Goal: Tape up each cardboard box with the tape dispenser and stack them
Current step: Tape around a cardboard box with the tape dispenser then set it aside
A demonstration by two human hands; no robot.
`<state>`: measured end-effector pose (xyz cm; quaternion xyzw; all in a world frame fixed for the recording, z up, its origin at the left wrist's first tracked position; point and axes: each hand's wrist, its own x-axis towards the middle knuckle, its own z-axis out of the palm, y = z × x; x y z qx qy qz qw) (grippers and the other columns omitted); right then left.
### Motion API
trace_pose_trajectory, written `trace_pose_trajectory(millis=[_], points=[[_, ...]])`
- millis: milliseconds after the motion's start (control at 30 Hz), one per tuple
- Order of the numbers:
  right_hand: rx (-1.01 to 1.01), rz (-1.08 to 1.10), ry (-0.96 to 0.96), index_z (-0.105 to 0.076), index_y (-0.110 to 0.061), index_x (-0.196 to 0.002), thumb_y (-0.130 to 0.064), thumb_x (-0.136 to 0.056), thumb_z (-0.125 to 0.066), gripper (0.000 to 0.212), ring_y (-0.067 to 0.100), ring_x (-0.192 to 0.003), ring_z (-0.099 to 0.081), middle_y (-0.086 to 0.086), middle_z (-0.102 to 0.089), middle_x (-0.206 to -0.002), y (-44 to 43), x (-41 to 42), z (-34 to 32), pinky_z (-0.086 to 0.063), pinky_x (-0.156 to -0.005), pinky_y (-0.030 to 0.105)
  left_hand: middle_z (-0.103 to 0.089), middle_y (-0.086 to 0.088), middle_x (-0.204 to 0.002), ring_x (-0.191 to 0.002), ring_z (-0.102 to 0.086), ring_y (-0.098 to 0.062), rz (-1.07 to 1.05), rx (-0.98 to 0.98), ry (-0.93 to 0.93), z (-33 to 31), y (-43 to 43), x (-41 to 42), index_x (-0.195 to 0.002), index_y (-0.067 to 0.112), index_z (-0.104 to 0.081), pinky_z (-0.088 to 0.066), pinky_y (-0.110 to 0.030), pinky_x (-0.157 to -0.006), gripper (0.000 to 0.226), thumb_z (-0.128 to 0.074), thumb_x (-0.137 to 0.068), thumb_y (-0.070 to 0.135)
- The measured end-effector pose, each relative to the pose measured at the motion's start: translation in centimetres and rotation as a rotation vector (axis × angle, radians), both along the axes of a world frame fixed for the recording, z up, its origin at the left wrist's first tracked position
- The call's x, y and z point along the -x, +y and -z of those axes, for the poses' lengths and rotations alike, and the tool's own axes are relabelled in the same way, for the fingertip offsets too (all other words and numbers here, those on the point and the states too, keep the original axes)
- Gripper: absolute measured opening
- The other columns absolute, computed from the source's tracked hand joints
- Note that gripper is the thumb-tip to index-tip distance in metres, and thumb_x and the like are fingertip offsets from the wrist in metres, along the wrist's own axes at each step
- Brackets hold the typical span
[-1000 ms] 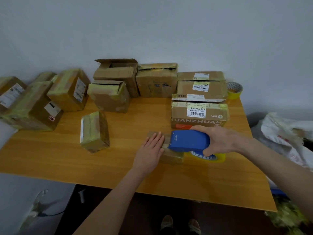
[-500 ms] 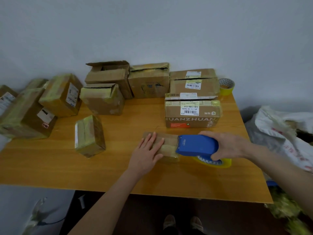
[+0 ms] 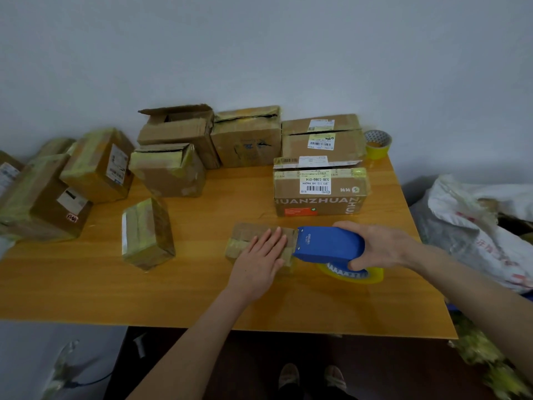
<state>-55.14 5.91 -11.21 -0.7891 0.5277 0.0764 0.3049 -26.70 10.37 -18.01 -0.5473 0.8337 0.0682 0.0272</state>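
Pressing flat, fingers spread, the left hand [image 3: 261, 262] pins a small flat box [image 3: 248, 236] to the counter [image 3: 86, 284]. Right hand [image 3: 380, 246] grips the blue tape dispenser [image 3: 328, 243] at the box's right end. Printed box [image 3: 318, 194] sits just behind.

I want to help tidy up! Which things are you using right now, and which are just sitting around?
In use:
small box, held flat by the left hand
tape dispenser, gripped in the right hand
other boxes, part of the job

Lying about:
spare tape roll
white bag
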Motion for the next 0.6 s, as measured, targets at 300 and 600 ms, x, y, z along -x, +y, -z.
trace_pose_trajectory(millis=[300,600], points=[[-0.065,0.051,0.016,-0.019,-0.046,-0.147,-0.036,-0.075,-0.070,0.089,0.013,-0.099,-0.053,-0.014,-0.050,-0.114,0.8,2.9,0.7,-0.052,-0.084,0.036,0.014,0.013,-0.156,-0.145,0.012,-0.008,0.009,0.030,0.022,0.3,0.0,-0.2,-0.147,0.031,0.009,0.009,-0.028,-0.118,0.050,-0.013,-0.103,0.042],[-0.051,0.001,0.154,-0.016,-0.049,-0.146,-0.044,-0.074,-0.066,0.088,0.015,-0.099,-0.054,-0.012,-0.051,-0.131,0.4,1.0,1.8,-0.049,-0.070,0.029,0.012,0.014,-0.156,-0.146,0.012,-0.007,0.014,0.010,0.063,0.0,-0.1,-0.2,-0.146,0.031,0.008,0.006,-0.029,-0.120,0.049,-0.014,-0.104,0.041]])
